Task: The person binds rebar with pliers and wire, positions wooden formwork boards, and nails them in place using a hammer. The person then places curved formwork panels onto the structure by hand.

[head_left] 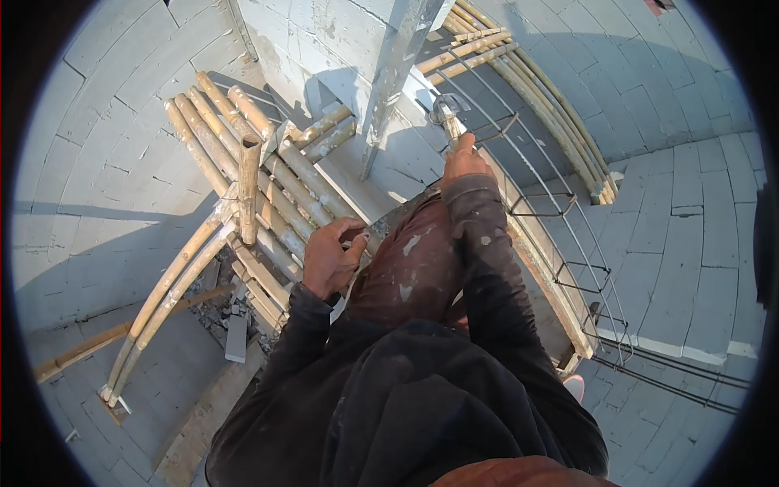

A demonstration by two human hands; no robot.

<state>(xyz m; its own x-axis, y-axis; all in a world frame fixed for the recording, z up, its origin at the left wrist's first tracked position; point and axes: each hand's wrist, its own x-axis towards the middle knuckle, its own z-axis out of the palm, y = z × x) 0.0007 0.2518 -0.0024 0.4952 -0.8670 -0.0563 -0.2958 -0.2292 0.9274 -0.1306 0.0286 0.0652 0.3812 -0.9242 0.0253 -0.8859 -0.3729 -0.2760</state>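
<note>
My right hand (467,161) is wrapped round the pale handle of a tool (449,122) with a roundish, see-through or shiny head, at the top centre beside the steel rebar cage (527,154). Near my bent knee, my left hand (329,256) has its fingers curled, thumb and forefinger close together; whether anything small lies between them I cannot make out. Below that hand run the bamboo poles (284,207) of a platform. Stained reddish-brown trousers (414,264) cover my leg between the two hands.
An upright metal post (392,89) stands ahead. Grey block walls (105,162) surround the spot. A bamboo upright (248,191) rises at the left, with rubble (215,312) below. A wooden board (540,260) lies along the rebar cage, and more bamboo (556,109) is at the upper right.
</note>
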